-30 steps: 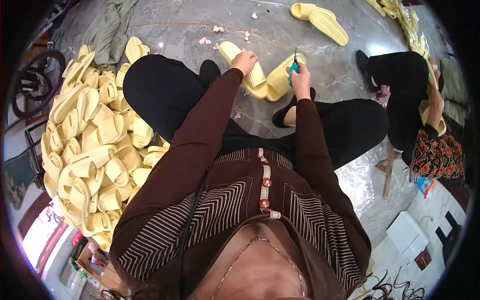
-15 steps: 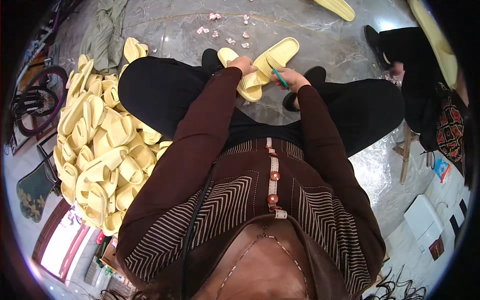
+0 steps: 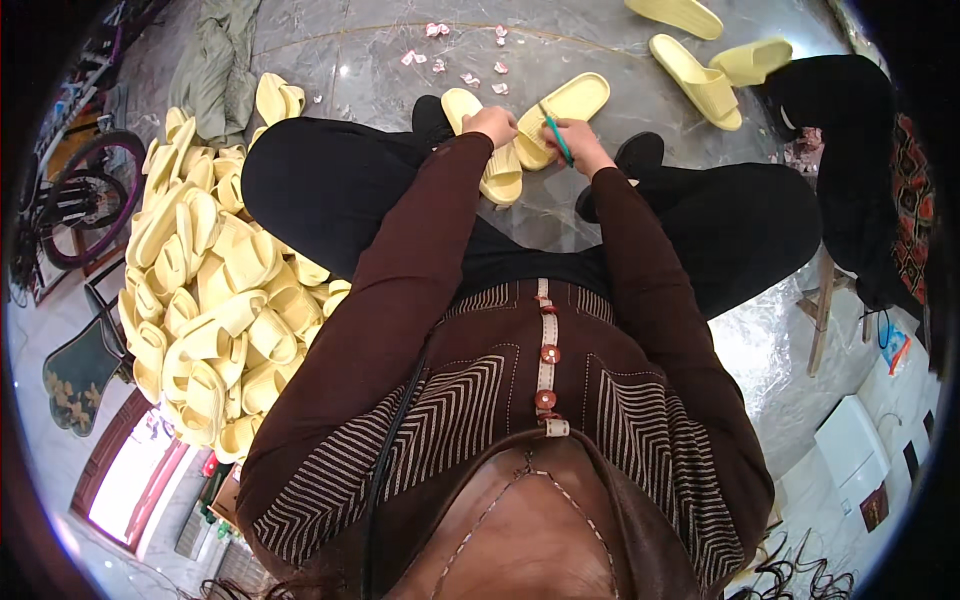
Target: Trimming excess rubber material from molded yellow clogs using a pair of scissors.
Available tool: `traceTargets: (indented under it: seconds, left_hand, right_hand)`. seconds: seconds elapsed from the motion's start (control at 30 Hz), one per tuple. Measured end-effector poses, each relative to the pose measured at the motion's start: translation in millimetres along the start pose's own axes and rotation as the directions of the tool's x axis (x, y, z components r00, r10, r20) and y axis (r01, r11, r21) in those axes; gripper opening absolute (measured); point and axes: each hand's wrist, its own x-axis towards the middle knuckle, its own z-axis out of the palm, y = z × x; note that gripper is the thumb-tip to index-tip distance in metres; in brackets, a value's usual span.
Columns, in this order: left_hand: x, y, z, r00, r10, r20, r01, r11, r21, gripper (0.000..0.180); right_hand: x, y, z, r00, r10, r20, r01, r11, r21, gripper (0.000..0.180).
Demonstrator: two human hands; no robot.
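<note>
A pair of yellow slippers lies on the floor between my feet: a left slipper (image 3: 500, 188) and a right slipper (image 3: 580, 97), toes angled apart. My left hand (image 3: 491, 125) is closed over the strap area of the left one; what its fingers grip is hidden. In my right hand (image 3: 577, 142) I hold a slim teal-handled tool (image 3: 557, 138), its tip against the right slipper near the strap. That hand covers part of the strap and the tool's grip.
A large heap of yellow slippers (image 3: 240, 260) lies at my left. Crumpled scraps (image 3: 470, 79) dot the floor ahead. More slippers (image 3: 697, 80) lie at the far right, beside another person's dark-clothed leg (image 3: 835, 95). A wooden stool (image 3: 822, 315) stands at the right.
The right slipper has swung away from the left one, where it crossed it before. At the far right, a slipper raised near the other person is gone from there; two more now show near the floor.
</note>
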Motion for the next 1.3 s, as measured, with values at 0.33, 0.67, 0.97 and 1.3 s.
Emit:
traceTargets:
  seconds: [0.33, 0.67, 0.97, 1.3]
  left_hand:
    - [33.1, -17.0, -31.1, 0.811, -0.282, -0.512, -0.091, 0.804, -0.587, 0.025]
    - [48.3, -24.8, -52.2, 0.521, -0.492, -0.697, -0.297, 0.662, -0.689, 0.015]
    - [87.3, -26.0, 33.4, 0.861, 0.149, -0.485, -0.185, 0.982, -0.027, 0.013]
    - [33.3, 49.9, 56.6, 0.849, -0.163, 0.504, 0.451, -0.275, -0.849, 0.023]
  right_hand:
    - [-9.8, -30.8, -16.1, 0.994, 0.048, -0.099, -0.018, 0.957, 0.29, 0.028]
    - [-21.8, -69.0, -36.6, 0.682, -0.576, -0.45, 0.272, 0.771, -0.575, 0.031]
    - [-87.3, -128.3, -121.3, 0.503, -0.718, -0.482, 0.024, 0.568, -0.822, 0.031]
    - [-20.5, -126.0, -156.4, 0.72, -0.671, -0.177, 0.054, 0.308, -0.95, 0.034]
